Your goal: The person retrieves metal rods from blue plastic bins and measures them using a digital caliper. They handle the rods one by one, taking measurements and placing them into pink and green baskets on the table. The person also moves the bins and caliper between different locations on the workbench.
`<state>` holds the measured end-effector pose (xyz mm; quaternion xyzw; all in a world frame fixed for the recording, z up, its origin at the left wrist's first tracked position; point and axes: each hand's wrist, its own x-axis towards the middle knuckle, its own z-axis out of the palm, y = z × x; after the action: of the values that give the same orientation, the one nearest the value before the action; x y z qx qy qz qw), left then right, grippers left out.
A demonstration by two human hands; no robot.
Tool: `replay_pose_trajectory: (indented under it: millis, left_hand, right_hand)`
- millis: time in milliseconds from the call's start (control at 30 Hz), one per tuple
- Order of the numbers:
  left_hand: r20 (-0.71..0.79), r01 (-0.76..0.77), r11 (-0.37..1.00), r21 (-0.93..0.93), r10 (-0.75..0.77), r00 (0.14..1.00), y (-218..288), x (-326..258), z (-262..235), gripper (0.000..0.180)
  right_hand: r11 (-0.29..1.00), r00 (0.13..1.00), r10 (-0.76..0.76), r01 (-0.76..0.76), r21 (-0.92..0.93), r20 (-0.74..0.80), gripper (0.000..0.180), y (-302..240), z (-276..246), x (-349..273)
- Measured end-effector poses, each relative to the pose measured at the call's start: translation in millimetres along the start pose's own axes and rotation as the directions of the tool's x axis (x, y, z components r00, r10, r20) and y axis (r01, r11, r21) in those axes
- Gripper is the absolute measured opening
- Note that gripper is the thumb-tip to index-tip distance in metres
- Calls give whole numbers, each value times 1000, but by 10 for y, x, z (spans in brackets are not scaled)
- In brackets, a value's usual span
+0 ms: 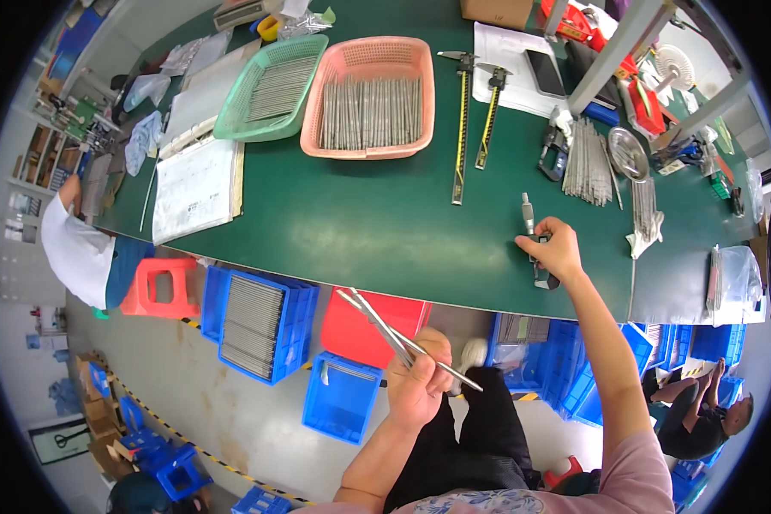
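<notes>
My left hand [420,381] is closed around a few thin metal rods [375,324], which cross each other in front of the table's near edge. On the right part of the green table [334,231], my right hand [557,250] grips a micrometer [528,214] by its frame, its thimble pointing away from me. Farther back stands a pink basket [368,152] with many upright-looking rods [371,116] in it. Beside it on the left is a green basket [230,124], also holding rods. Two calipers [463,128] lie between the pink basket and the right-hand side.
Right of the calipers lie a second micrometer [554,158], a pile of rods [588,167] and a round metal dish [628,154]. A phone [544,71] rests on paper. Papers [195,193] lie at left. Blue crates [261,330] and a red stool [161,287] stand below; other people sit nearby.
</notes>
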<state>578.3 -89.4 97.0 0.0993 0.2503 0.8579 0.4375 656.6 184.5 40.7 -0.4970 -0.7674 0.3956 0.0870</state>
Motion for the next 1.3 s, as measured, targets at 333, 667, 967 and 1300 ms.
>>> replay_pose_trajectory:
  millis: [333,667,967,1300]
  left_hand:
    - [-374,-7,988,152,64,925,108,523,38,21]
    - [-514,-184,982,49,182,838,-194,934,43,20]
    - [-585,-215,957,192,288,758,192,853,-50,21]
    - [-459,-175,968,179,240,856,369,894,-136,19]
  right_hand:
    - [742,754,-627,504,-441,-194,22,-61,129,518]
    - [553,567,-823,785,-281,-38,20,-1910,1042,2225]
    - [578,609,-791,774,-257,56,28,-2256,1595,2480]
    - [762,862,-505,424,-489,-39,46,-2407,1513,2133]
